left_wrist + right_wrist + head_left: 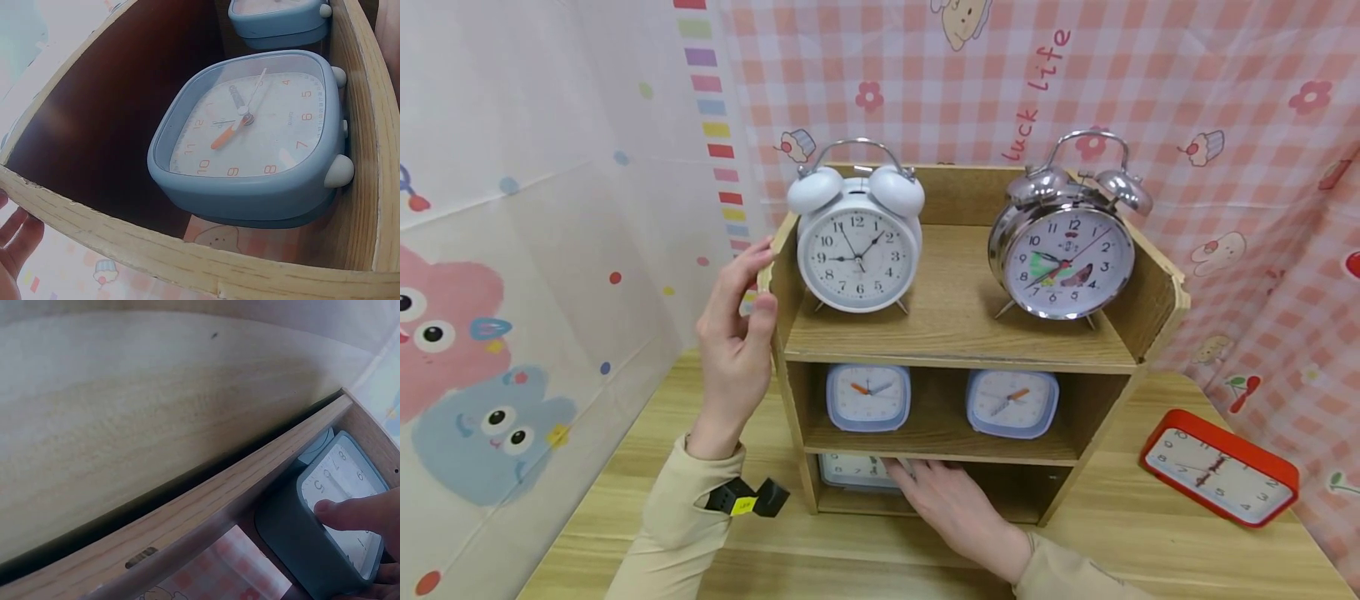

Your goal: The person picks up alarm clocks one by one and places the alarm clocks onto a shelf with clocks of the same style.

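Observation:
A three-level wooden shelf [1037, 354] stands in front of me. My left hand [737, 354] grips its upper left side panel, thumb at the front edge and fingers farther back. Into the bottom compartment reaches my right hand [955, 508]. There it holds a grey-blue square alarm clock [287, 534], standing at the compartment's left side, with the thumb pressed on the dial and other fingers partly hidden at its side. One level up are two light-blue square alarm clocks, a left one [868, 398] and a right one [1012, 403].
On the top level stand a white twin-bell alarm clock [859, 258] at the left and a silver twin-bell alarm clock [1067, 258] at the right. A red rectangular clock [1221, 468] lies tilted on the wooden table [1120, 550], right of the shelf. A checked cloth [955, 92] hangs behind.

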Demonstrator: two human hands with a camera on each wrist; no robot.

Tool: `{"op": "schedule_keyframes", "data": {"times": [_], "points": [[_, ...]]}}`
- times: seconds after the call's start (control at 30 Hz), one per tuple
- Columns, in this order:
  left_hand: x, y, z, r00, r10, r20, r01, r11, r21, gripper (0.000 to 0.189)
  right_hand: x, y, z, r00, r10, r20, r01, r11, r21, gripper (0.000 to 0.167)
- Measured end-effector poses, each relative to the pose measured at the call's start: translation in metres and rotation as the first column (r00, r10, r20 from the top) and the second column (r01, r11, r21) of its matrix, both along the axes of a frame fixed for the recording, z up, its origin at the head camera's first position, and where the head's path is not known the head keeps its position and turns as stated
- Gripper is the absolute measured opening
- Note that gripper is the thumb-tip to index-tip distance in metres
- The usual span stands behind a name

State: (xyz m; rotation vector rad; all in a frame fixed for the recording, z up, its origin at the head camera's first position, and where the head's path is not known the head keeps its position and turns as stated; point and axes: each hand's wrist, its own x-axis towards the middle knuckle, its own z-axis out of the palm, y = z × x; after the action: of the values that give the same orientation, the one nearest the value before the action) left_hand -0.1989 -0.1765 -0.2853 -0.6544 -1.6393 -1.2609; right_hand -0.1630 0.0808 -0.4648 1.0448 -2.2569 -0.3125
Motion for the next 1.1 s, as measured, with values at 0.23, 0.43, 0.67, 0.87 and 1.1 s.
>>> {"op": "schedule_keyframes", "data": {"times": [0.23,0.43,0.67,0.87,1.1], "points": [[-0.0001,-0.0002,-0.0002,1.000,0.007,-0.001,-0.007,1.000,-0.002,0.073,-0.0009,-0.0014,0.0004,1.000,-0.001,-0.009,0.001,1.000,0.018,0.059],[-0.0005,-0.0005,-0.0005,1.000,-0.002,0.001,0.002,1.000,-0.002,0.071,-0.0013,-0.0018,-0.0005,1.000,0.006,-0.024,-0.006,1.000,0.004,0.056],[-0.0005,0.0001,-0.0001,1.000,-0.008,-0.002,0.008,1.000,-0.003,0.073,-0.0009,-0.0017,-0.0016,1.000,0.000,-0.030,0.001,1.000,0.007,0.058],[-0.0005,0.0008,0.0000,1.000,-0.009,-0.006,0.009,1.000,0.003,0.072,-0.0009,-0.0007,-0.0023,1.000,-0.004,-0.026,0.004,1.000,0.009,0.061],[-0.0006,0.0005,-0.0012,1.000,-0.003,-0.002,0.003,1.000,0.010,0.071,0.0020,-0.0008,-0.0020,0.997,0.007,0.075,-0.001,0.997,-0.083,0.059]]}}
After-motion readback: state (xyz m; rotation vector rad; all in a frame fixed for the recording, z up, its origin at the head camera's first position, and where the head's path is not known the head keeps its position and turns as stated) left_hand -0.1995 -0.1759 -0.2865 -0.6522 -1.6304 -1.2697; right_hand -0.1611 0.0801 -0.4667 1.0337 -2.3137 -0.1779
